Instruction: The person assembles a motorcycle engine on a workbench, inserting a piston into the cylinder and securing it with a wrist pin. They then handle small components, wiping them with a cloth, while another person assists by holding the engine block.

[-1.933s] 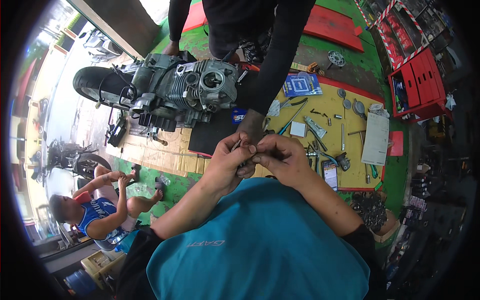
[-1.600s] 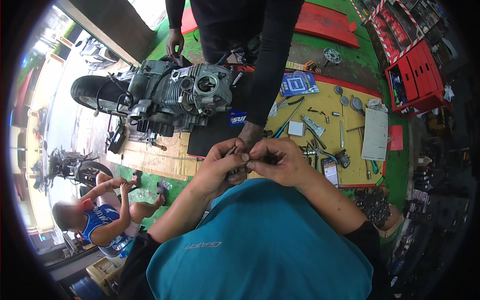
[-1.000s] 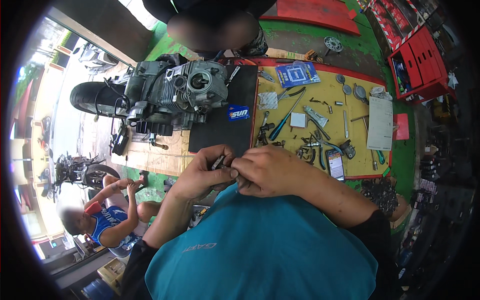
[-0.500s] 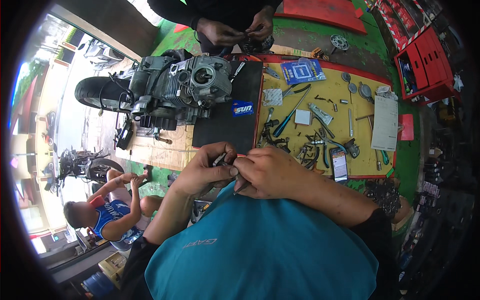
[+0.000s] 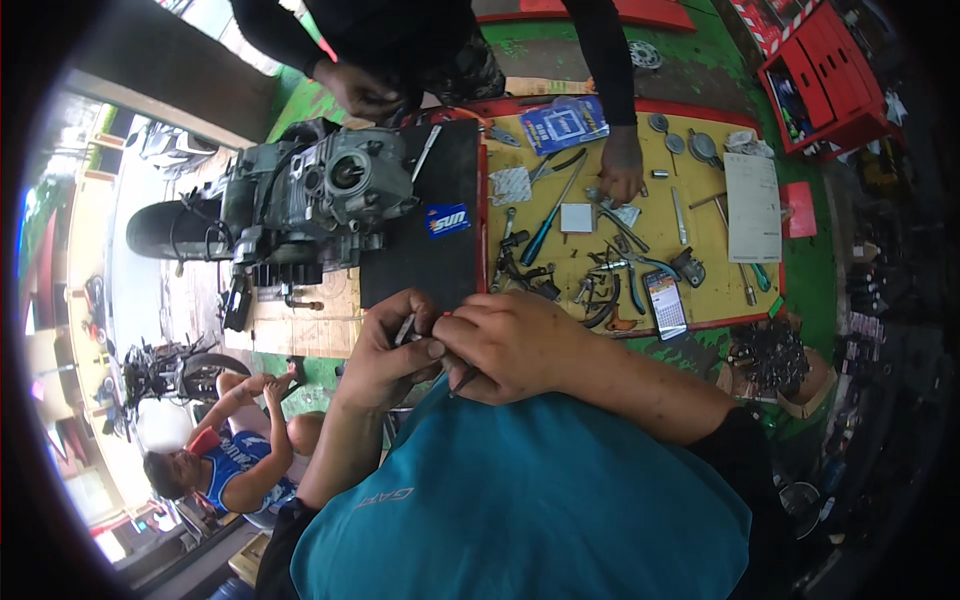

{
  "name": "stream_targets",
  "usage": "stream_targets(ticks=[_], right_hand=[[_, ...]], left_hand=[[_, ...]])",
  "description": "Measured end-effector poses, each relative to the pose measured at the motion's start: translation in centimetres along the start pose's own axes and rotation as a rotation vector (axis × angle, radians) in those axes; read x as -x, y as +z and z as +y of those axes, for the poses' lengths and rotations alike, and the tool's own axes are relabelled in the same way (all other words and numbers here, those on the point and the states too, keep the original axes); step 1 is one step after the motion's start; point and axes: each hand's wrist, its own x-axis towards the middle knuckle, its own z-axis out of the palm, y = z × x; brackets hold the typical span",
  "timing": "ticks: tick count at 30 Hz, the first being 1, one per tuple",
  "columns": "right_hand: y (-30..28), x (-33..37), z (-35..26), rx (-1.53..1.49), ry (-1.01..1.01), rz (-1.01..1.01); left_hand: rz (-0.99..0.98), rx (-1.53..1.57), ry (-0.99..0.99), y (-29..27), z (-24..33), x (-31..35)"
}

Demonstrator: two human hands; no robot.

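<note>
Close to my body, in front of the teal shirt, my two hands meet. Between thumb and curled fingers, my left hand [image 5: 380, 360] pinches a small greyish metal part [image 5: 404, 330]; most of it is covered, so its kind does not show. My right hand [image 5: 510, 340] is closed and touches the left fingertips. A dark tip pokes out below its fingers, but what it grips is hidden. Beyond my hands lies the black mat [image 5: 400, 270], with a motorcycle engine [image 5: 300, 190] on and beside its left part.
Across the bench, a co-worker's hand [image 5: 622, 178] reaches down among the tools. The yellow bench top [image 5: 710, 285] holds pliers, a blue-handled screwdriver [image 5: 535, 243], a phone [image 5: 667, 305] and a paper sheet [image 5: 752, 210]. A seated person [image 5: 240, 450] is at left; a red tool cabinet [image 5: 825, 110] stands far right.
The co-worker's hands have parted; one now reaches onto the yellow bench top over the tube. My hands keep their grip, while the whole view has shifted, moving the bench leftward in the picture.
</note>
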Motion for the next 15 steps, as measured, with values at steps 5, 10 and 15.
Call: stream_targets(ticks=[5,10,15], right_hand=[[-0.7,0.4,0.7,0.037,-0.001,0.002],[-1.1,1.9,2.8,-0.13,0.132,0.143],[1.1,10.3,11.5,-0.112,0.901,0.056]], left_hand=[[-0.01,0.001,-0.018,-0.2,0.3,-0.6],[-0.01,0.041,0.036,-0.2,-0.7,-0.9],[0.092,0.031,0.153,0.1,-1.7,-1.0]])
